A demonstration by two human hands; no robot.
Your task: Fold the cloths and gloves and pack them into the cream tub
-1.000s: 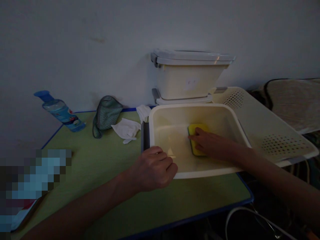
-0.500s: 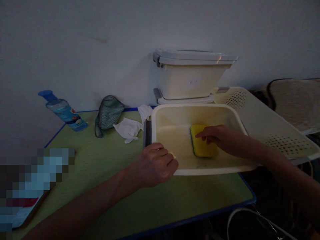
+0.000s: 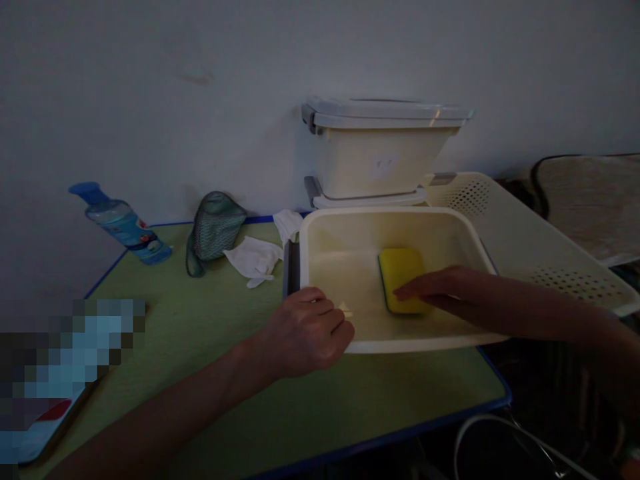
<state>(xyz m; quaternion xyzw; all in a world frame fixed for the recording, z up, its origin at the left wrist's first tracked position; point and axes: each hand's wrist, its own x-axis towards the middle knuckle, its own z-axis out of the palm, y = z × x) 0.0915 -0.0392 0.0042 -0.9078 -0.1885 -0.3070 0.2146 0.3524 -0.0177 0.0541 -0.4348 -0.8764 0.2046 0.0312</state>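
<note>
A cream plastic bin (image 3: 380, 212) with a grey side latch lies tipped toward me on a green table. My left hand (image 3: 315, 330) is closed around its near left corner, gripping the rim. Inside the bin is a yellow sponge (image 3: 401, 267) with a dark edge along its left side. My right hand (image 3: 457, 297) reaches in from the right, fingers stretched out, with the fingertips at the sponge's lower part. Whether they press on it or only hover close is hard to tell, and some of the fingers are hidden.
Behind stands a lidded cream bin (image 3: 385, 160). A cream perforated basket (image 3: 530, 233) is at the right. Leftward on the green table (image 3: 210, 327) are white crumpled cloths (image 3: 254, 259), a green mesh bag (image 3: 217, 223), a blue bottle (image 3: 127, 230) and a pixelated flat object (image 3: 85, 373).
My right hand has moved down and toward me, from the middle of the sponge to its lower part, with its fingers straighter. My left hand keeps its grip on the bin.
</note>
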